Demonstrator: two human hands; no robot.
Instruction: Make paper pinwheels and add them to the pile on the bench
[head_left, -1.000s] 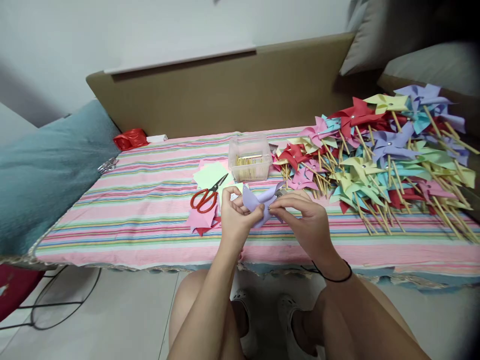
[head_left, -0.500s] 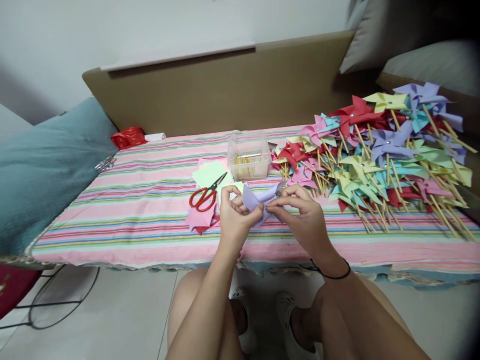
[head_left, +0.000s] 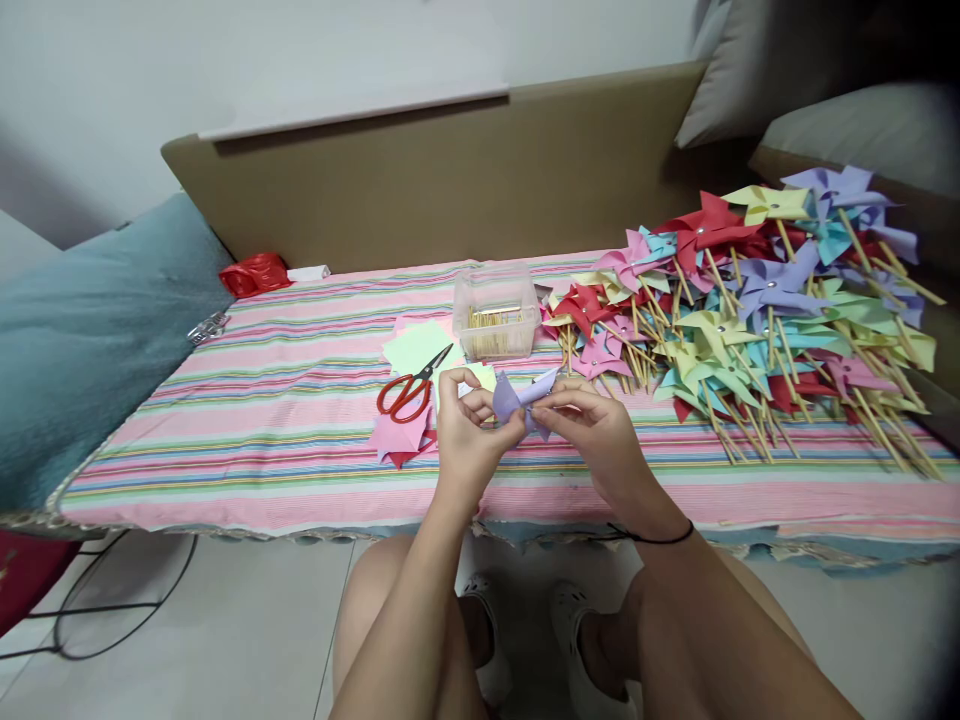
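Observation:
Between my hands is a purple paper pinwheel (head_left: 526, 396) with folded, curled blades and no stick visible on it. My left hand (head_left: 474, 425) pinches its left side between thumb and fingers. On the other side, my right hand (head_left: 592, 425) is closed with its fingertips at the pinwheel's middle; my fingers hide what lies exactly at the centre. Just left of my left hand lie red-handled scissors (head_left: 409, 392) on pale green paper sheets (head_left: 417, 345) and a pink paper piece (head_left: 397, 437).
Beyond my hands stands a clear plastic box (head_left: 496, 312) holding thin sticks. A large heap of finished pinwheels (head_left: 772, 290) covers the right side. A red plastic bag (head_left: 255, 274) lies at the back left, on the striped cloth (head_left: 247, 440).
My right fingers have drawn in closer to the pinwheel's middle, and a dark shiny bit seen by them earlier is out of sight. The pinwheel has turned slightly.

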